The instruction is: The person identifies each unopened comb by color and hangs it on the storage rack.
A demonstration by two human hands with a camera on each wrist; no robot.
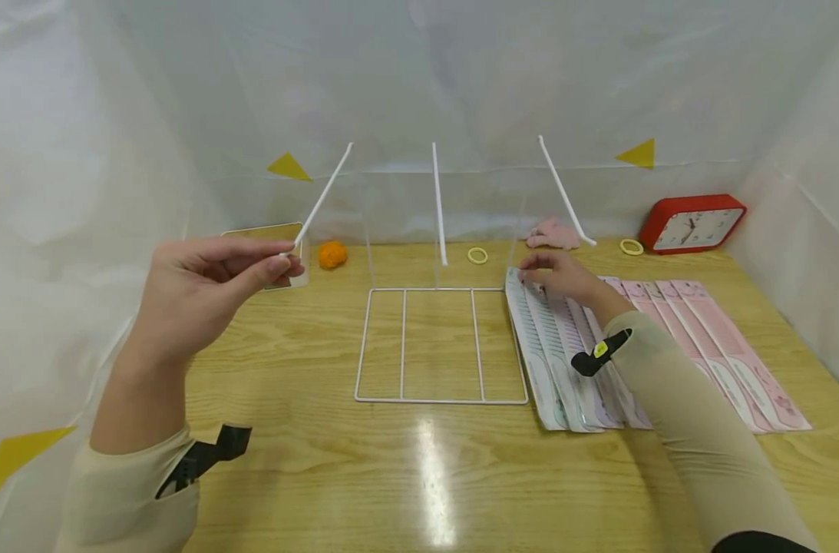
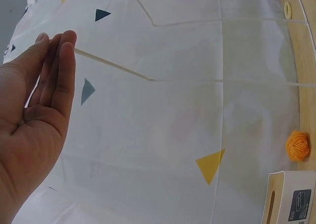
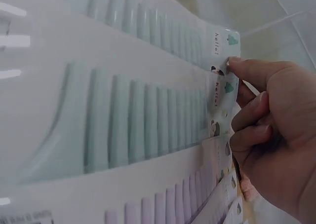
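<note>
A white wire display rack (image 1: 441, 401) stands mid-table, its three prongs reaching toward me. My left hand (image 1: 212, 292) pinches the front tip of the left prong (image 1: 325, 192) between thumb and fingers; the left wrist view shows the same prong (image 2: 113, 65) leading away from the fingertips. To the right of the rack base lie overlapping packaged combs, mint green (image 1: 530, 346) ones first, then purple. My right hand (image 1: 564, 280) pinches the top edge of the outermost green comb's pack, with its thumb (image 3: 247, 68) on the printed card. Its other fingers are curled behind.
Packaged pink combs (image 1: 723, 346) lie farther right. Along the back are a wood-topped white box (image 2: 291, 199), an orange yarn ball (image 1: 332, 255), two yellow rings (image 1: 477, 255), a pink cloth (image 1: 553, 233) and a red clock (image 1: 695, 224). Pale sheeting hangs behind and at the sides.
</note>
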